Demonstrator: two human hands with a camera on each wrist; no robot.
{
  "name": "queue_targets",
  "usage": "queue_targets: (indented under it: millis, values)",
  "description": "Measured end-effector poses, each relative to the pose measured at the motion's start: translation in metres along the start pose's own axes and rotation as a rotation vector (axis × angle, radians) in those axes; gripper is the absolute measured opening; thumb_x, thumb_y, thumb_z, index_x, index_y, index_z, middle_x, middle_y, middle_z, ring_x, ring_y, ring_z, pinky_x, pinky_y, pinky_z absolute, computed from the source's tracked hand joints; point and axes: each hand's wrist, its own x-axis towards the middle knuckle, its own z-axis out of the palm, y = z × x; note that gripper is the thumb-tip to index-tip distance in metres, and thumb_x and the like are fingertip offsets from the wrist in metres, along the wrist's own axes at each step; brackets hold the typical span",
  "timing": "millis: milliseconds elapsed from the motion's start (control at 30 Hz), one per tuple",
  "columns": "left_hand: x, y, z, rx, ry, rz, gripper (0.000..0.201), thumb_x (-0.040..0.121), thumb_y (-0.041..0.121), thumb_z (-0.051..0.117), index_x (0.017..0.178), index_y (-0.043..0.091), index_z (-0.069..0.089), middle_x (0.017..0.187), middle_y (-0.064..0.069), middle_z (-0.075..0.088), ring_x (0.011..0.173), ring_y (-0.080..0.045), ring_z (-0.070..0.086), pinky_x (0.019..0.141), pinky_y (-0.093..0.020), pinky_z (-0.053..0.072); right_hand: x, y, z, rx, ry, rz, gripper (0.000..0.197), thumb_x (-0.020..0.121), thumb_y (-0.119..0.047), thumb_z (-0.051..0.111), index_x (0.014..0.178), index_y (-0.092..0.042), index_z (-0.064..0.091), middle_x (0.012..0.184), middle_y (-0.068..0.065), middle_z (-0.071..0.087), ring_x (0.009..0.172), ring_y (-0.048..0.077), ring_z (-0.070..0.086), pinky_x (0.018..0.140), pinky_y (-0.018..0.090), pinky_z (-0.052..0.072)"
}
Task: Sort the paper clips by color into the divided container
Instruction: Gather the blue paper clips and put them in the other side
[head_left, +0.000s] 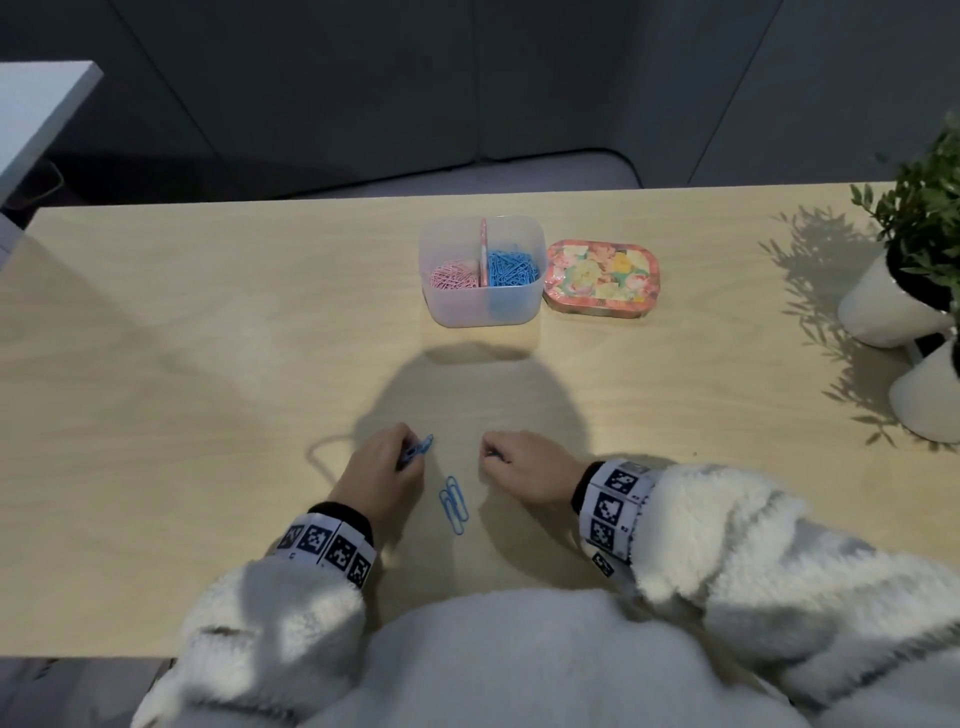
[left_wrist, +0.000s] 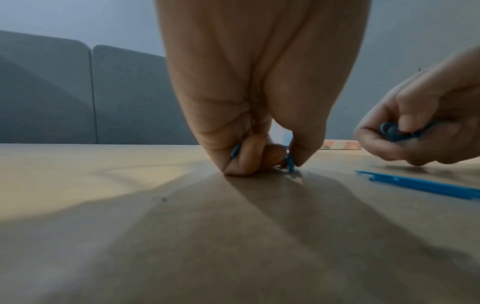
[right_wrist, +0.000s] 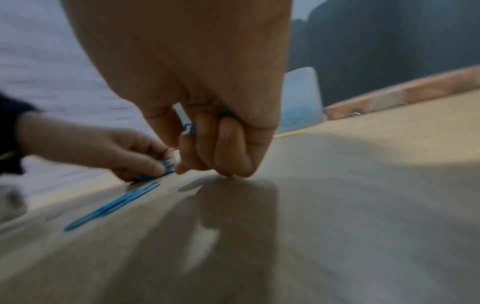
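Two loose blue clips (head_left: 453, 503) lie on the surface (head_left: 208, 312), nearer than the divided container (head_left: 482, 275). On either side, the left hand (head_left: 382, 470) and right hand (head_left: 527, 470) each pinch blue clips in a curled grip.

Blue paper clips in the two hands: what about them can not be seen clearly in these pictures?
- Left hand: how many blue clips it holds; the curled fingers cover most of them in the head and left wrist views.
- Right hand: head view hides its clips under the knuckles; the right wrist view is blurred, so no count.
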Motion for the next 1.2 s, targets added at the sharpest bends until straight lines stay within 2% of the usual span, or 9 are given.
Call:
queue_targets:
  millis: [133,333,467,633,800,933,1000,1133,1200]
  values:
    - [0.005,0.001,-0.003,0.011,-0.012,-0.009,0.013,0.089,0.018,0.048,0.083,0.007,0.051,0.079,-0.012,0.058,0.073,-0.028,0.051,0.063,-0.031,0.033,0.004,-0.025,0.028,-0.339,0.033,-0.111,0.048,0.08,-0.056,0.056,0.091,-0.01,0.048,0.081,0.008,0.058,0.07,0.027,0.053,0.061,0.033,0.037]
    - [0.008,0.001,-0.006,-0.01,-0.051,-0.025,0.015,0.091,0.02,0.047,0.078,0.011,0.048,0.073,-0.007,0.054,0.07,-0.025,0.049,0.063,-0.029,0.031,0.0,-0.024,0.039,-0.225,0.043,-0.109,0.023,0.087,-0.03,0.057,0.099,-0.01,0.055,0.101,0.012,0.064,0.093,0.031,0.059,0.074,0.035,0.043]
    - [0.01,0.003,-0.003,0.026,-0.033,-0.047,0.02,0.091,0.022,0.046,0.073,0.014,0.043,0.064,0.001,0.046,0.066,-0.024,0.046,0.06,-0.03,0.029,-0.008,-0.003,0.028,-0.328,0.046,-0.127,0.019,0.09,-0.028,0.048,0.092,-0.01,0.054,0.096,0.012,0.065,0.086,0.032,0.059,0.068,0.035,0.04]
    - [0.018,0.012,-0.006,0.027,-0.089,-0.056,0.026,0.094,0.027,0.044,0.071,0.014,0.041,0.066,-0.001,0.048,0.066,-0.023,0.047,0.055,-0.031,0.03,-0.017,0.019,0.014,-0.303,0.037,-0.072,0.008,0.088,-0.02,0.048,0.082,-0.014,0.046,0.089,0.011,0.062,0.073,0.026,0.049,0.062,0.032,0.032]
    - [0.05,0.057,-0.023,-0.029,-0.043,0.083,0.02,0.091,0.021,0.048,0.084,0.003,0.053,0.082,-0.017,0.059,0.076,-0.03,0.053,0.067,-0.034,0.036,-0.02,0.023,0.0,-0.266,0.042,-0.011,0.016,0.09,-0.017,0.05,0.102,-0.006,0.052,0.104,0.016,0.062,0.093,0.033,0.058,0.071,0.036,0.04]
    - [0.084,0.109,-0.041,-0.012,0.065,0.247,0.016,0.092,0.021,0.048,0.082,0.009,0.05,0.082,-0.011,0.057,0.076,-0.026,0.049,0.065,-0.026,0.03,-0.018,0.026,-0.008,-0.347,-0.012,0.001,0.019,0.089,-0.012,0.048,0.103,-0.001,0.056,0.108,0.019,0.062,0.098,0.035,0.06,0.068,0.032,0.035]
    - [0.105,0.133,-0.049,0.032,0.104,0.264,0.015,0.091,0.016,0.045,0.09,0.004,0.054,0.089,-0.016,0.058,0.083,-0.028,0.05,0.067,-0.025,0.029,-0.019,0.023,-0.009,-0.428,-0.07,0.019,0.023,0.092,-0.019,0.045,0.105,-0.002,0.054,0.108,0.018,0.062,0.097,0.034,0.061,0.069,0.033,0.037]
    - [0.147,0.164,-0.058,0.176,0.116,0.204,0.026,0.089,0.013,0.042,0.102,-0.002,0.058,0.109,-0.024,0.061,0.1,-0.038,0.056,0.079,-0.037,0.043,-0.014,0.024,-0.002,-0.593,-0.071,-0.024,0.023,0.093,-0.021,0.042,0.108,-0.005,0.051,0.106,0.015,0.063,0.092,0.034,0.063,0.066,0.034,0.038]
    - [0.161,0.172,-0.058,0.214,0.128,0.162,0.026,0.089,0.013,0.043,0.104,-0.003,0.058,0.112,-0.025,0.061,0.103,-0.04,0.056,0.081,-0.038,0.044,-0.016,0.027,-0.005,-0.686,-0.059,-0.046,0.02,0.082,-0.028,0.063,0.091,-0.011,0.061,0.08,0.006,0.069,0.068,0.025,0.068,0.052,0.027,0.039]
